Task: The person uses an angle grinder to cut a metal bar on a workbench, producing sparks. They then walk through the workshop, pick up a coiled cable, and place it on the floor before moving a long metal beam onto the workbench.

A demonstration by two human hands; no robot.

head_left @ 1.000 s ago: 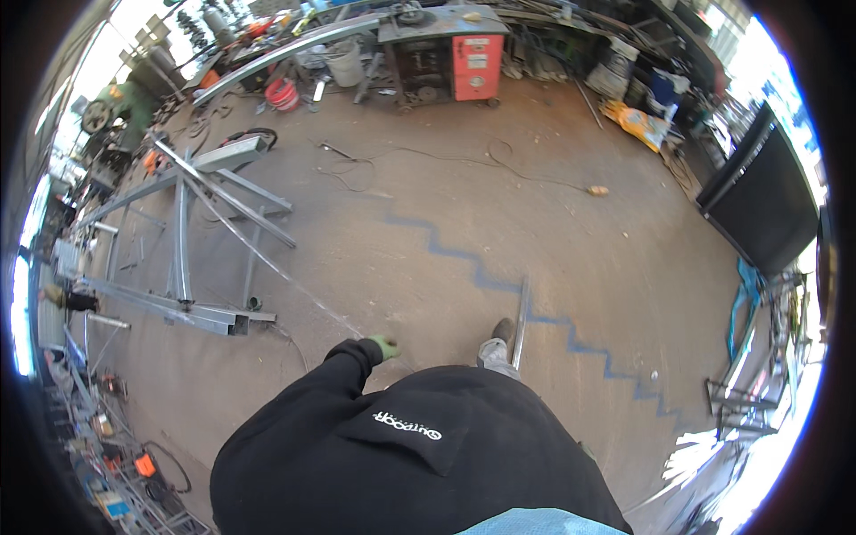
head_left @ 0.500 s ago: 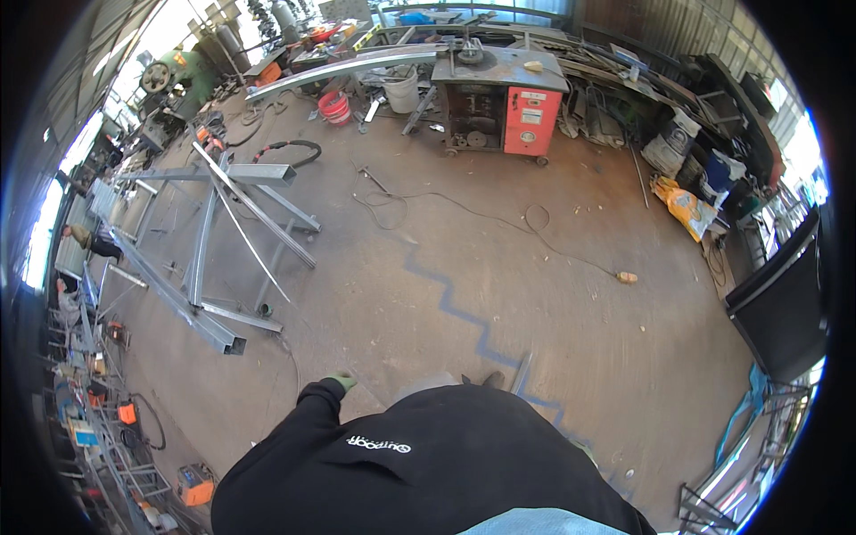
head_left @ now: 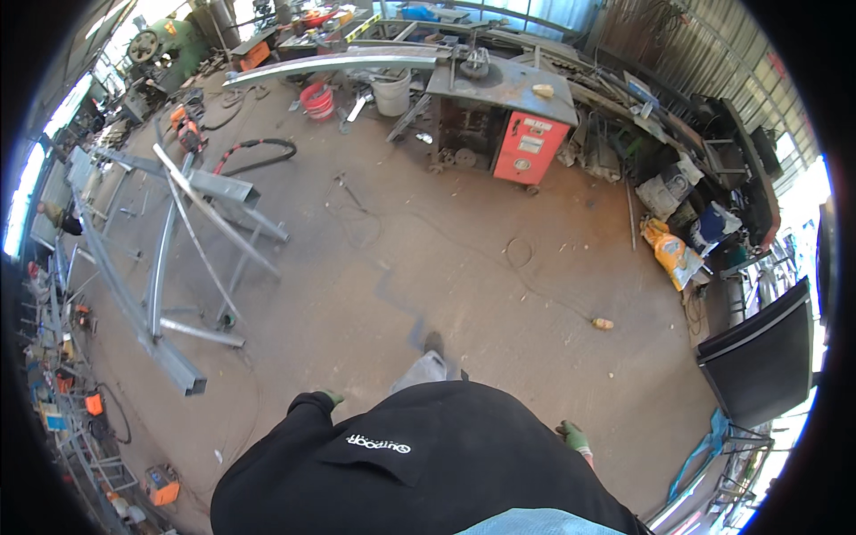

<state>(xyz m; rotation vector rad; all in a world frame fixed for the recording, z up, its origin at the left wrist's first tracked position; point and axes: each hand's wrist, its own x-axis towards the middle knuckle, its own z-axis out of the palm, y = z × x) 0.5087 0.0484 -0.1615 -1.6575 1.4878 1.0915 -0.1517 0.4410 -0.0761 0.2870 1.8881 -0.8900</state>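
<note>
My left hand (head_left: 333,397), in a green glove, hangs low beside my black jacket, mostly covered by its sleeve. My right hand (head_left: 573,437), also green-gloved, shows past the jacket's right side, over the floor. I see no object in either hand; both are too small for me to make out the fingers. One dark shoe (head_left: 433,342) and a grey trouser leg (head_left: 419,372) show ahead of the jacket. The nearest thing to my left hand is a frame of square steel tubes (head_left: 183,379), well apart from it on the left.
A red-fronted cart (head_left: 532,147) stands ahead, with a red bucket (head_left: 316,102) and a white bucket (head_left: 390,93) to its left. A cable with a yellow end (head_left: 603,324) crosses the floor. Sacks (head_left: 670,254) and a black panel (head_left: 758,352) line the right; another person (head_left: 59,217) is far left.
My view has shifted, and the tube frame sits lower and farther left. A shoe and trouser leg now show in front. My right hand has come more clearly into view.
</note>
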